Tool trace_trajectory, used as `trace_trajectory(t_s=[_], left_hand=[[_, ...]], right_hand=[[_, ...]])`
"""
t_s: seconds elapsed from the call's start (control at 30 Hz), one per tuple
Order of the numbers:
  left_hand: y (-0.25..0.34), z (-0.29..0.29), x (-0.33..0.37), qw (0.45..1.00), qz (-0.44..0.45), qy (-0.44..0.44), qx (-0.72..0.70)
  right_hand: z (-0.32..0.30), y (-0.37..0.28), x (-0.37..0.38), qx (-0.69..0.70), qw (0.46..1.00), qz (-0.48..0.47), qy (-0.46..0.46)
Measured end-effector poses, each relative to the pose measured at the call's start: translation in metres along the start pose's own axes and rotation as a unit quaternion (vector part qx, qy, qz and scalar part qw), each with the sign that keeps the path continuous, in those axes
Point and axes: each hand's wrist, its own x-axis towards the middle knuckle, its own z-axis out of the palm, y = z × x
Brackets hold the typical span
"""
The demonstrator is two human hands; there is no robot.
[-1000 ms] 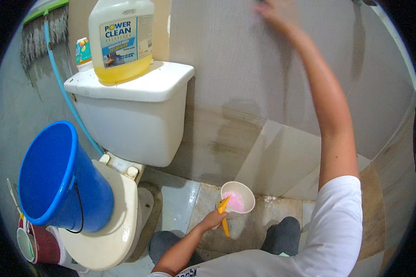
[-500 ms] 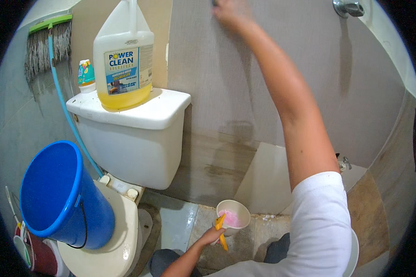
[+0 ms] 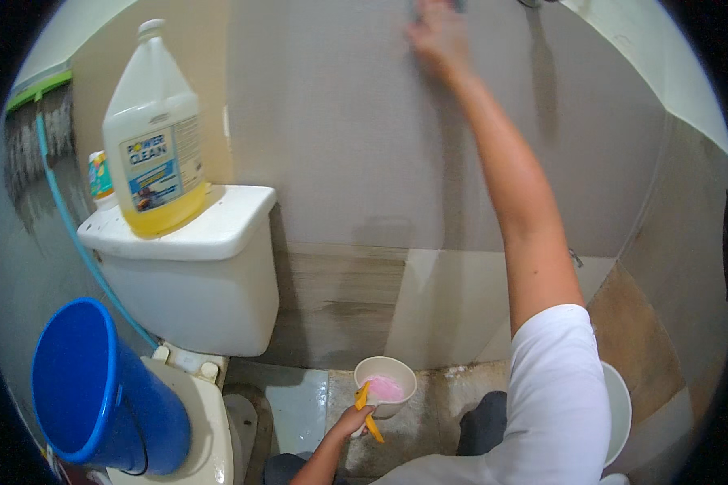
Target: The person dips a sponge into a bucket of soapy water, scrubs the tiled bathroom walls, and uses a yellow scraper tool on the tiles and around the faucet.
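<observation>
My right arm reaches up to the grey wall panel point(image 3: 323, 121). At the top edge my right hand point(image 3: 442, 42), blurred, presses a dark greenish pad point(image 3: 459, 6) against it; only a bit of the pad shows. Low down, my left hand point(image 3: 353, 421) is closed on a yellow-handled tool point(image 3: 364, 395) and seems to grip the handle of a cream dipper point(image 3: 398, 407) too. The tool lies across the dipper's near side. Pink, foamy liquid point(image 3: 387, 390) covers the dipper's bottom. Which fingers bear the dipper is hidden.
A jug of yellow cleaner point(image 3: 158, 121) and a small bottle point(image 3: 99, 179) stand on the toilet tank point(image 3: 194, 283). On the closed toilet lid is a blue bucket point(image 3: 150, 404). A mop point(image 3: 40, 145) leans at left; a pale bucket point(image 3: 616, 412) stands at right.
The view has shifted right and up, so the jug and tank appear further left and lower. My right hand has moved right along the wall. My left hand keeps its hold.
</observation>
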Motion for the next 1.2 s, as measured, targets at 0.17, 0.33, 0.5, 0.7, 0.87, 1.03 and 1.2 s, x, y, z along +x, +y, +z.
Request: trace_trajectory(t_s=[0.17,0.33,0.5,0.7,0.87,1.03,1.2], left_hand=[[-0.002,0.011,0.008,0.998,0.004,-0.040,0.042],[-0.009,0.002,0.017,0.995,-0.032,-0.049,0.075],[-0.009,0.009,0.014,0.996,-0.051,-0.020,0.069],[-0.007,0.031,0.013,0.997,-0.013,-0.002,0.074],[-0.023,0.021,0.024,0.997,-0.054,-0.028,0.048],[-0.034,0.024,0.030,0.998,-0.051,0.007,0.030],[-0.028,0.037,0.026,0.996,-0.043,-0.027,0.072]], right_hand=[[-0.016,0.100,-0.045,-0.197,0.929,0.202,0.240],[0.027,-0.073,-0.139,0.035,0.984,-0.146,-0.100],[-0.030,0.073,-0.096,-0.060,0.998,-0.032,0.016],[-0.075,0.199,-0.050,-0.211,0.914,0.303,0.167],[-0.012,0.067,-0.022,-0.111,0.990,0.009,0.081],[-0.076,0.157,-0.011,-0.072,0.996,0.045,-0.018],[-0.135,0.158,-0.014,-0.036,0.919,0.388,0.048]])
